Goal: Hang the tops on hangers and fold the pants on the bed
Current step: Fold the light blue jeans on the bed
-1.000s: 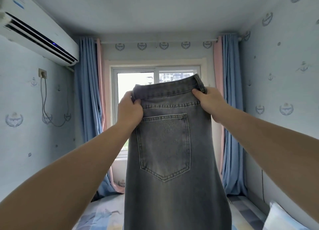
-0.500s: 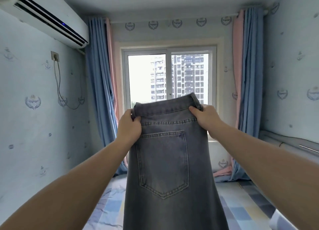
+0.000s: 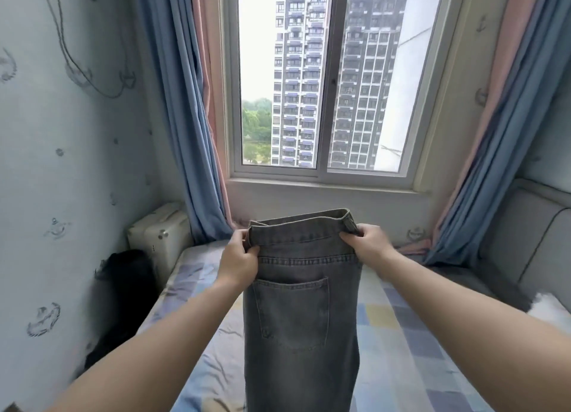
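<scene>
Two bare forearms reach in from the lower edge; between them hang the grey jeans (image 3: 302,319), back pocket towards the camera, legs running down out of frame; below and to either side lies the bed (image 3: 401,334) with a pastel check sheet; cannot tell whether the legs touch the sheet; a white pillow (image 3: 550,312) sits at the bed's right edge; further out, the left grip (image 3: 238,257) is clenched on the left end of the waistband, thumb on the near face; the right grip (image 3: 367,245) is clasped round the right end, just beside a belt loop; the waistband is held about level, the jeans upright above the bed; left of the bed, against the wall, a black bundle (image 3: 123,288), blurred; behind it a cream case (image 3: 157,235); grey padded headboard (image 3: 525,241) to the right; blue and pink curtains (image 3: 185,118) frame the window (image 3: 321,170); tower blocks and trees beyond the glass
</scene>
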{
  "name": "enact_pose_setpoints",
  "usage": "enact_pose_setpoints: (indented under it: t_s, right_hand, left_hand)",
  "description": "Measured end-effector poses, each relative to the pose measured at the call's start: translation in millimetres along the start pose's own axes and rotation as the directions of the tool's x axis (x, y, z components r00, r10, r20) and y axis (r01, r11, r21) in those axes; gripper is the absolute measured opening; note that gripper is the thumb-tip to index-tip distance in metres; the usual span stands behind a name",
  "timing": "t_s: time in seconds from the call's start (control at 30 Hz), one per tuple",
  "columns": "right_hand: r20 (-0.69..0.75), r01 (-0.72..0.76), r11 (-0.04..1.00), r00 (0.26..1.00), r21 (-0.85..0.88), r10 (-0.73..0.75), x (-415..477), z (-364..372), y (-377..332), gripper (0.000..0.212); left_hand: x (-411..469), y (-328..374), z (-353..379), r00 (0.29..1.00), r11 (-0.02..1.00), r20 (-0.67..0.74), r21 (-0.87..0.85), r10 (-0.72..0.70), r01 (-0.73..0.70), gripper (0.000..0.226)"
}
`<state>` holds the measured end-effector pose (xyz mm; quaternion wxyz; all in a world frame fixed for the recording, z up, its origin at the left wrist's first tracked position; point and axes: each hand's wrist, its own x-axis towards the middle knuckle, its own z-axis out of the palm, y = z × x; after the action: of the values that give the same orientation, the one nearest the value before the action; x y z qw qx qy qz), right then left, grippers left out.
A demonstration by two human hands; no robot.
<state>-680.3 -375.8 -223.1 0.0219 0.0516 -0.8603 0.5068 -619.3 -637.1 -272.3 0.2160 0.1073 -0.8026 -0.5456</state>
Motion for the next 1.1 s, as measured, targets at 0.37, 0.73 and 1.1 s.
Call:
enact_pose_setpoints:
  t_s: [0.37, 0.73, 1.1]
  right_hand:
    - [0.026, -0.269, 0.945, 0.960, -0.185, 0.278, 185.0, 172.7, 167.7, 0.031]
    - [0.076, -0.335, 0.929, 0.942, 0.158, 0.327, 345.7, 352.4, 376.6, 0.019]
    - [0.388, -0.194, 0.980, 0.900, -0.046, 0.197, 263.8, 438.3, 514.7, 0.062]
  left_hand:
    - [148.7, -236.8, 86.9, 0.948, 0.933, 0.019, 0.183, -0.318, 0.309, 0.012]
    - [259.8, -476.6, 200.7, 0.901, 0.889, -0.142, 0.157, -0.410, 0.430, 0.029]
    - [149.6, -611.0, 274.1, 0.908, 0.863, 0.120, 0.383, -0.401, 0.330, 0.053]
